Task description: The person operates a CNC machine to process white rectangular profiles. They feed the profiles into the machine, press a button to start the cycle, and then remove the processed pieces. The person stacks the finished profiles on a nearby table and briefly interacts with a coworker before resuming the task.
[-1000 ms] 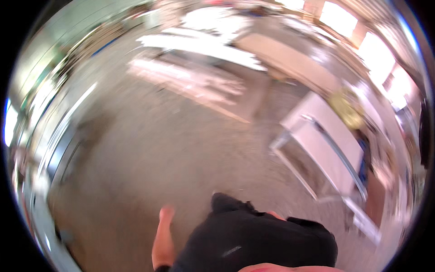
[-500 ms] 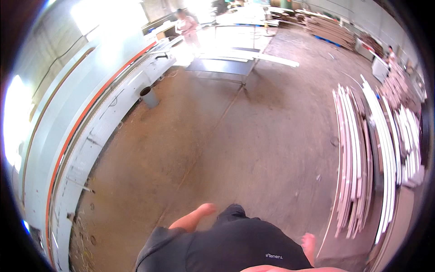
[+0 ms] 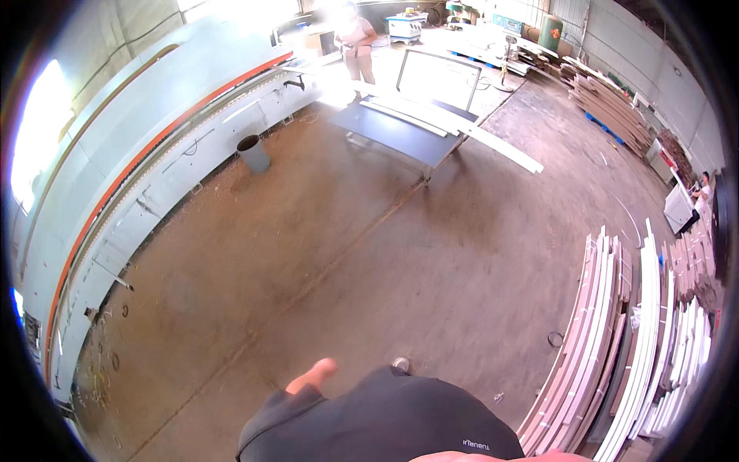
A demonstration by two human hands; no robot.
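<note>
Machine (image 3: 154, 185)'s along the left, bin (image 3: 255, 156) just beside it. Left hand (image 3: 325, 368) hangs over the floor (image 3: 477, 269), nothing visible in it; too small to tell if it's clenched or loose. Shoe (image 3: 401, 363)'s forward, so I'd call this walking: mind the boards (image 3: 504, 148) overhanging the table (image 3: 381, 127), and give the strips (image 3: 594, 323) at lower right some room. Right hand's out of view, can't tell its state.

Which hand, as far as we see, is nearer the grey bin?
Left, the only one showing: the left hand is well apart from the grey bin, below and to its right in the picture. The right hand isn't visible.
</note>
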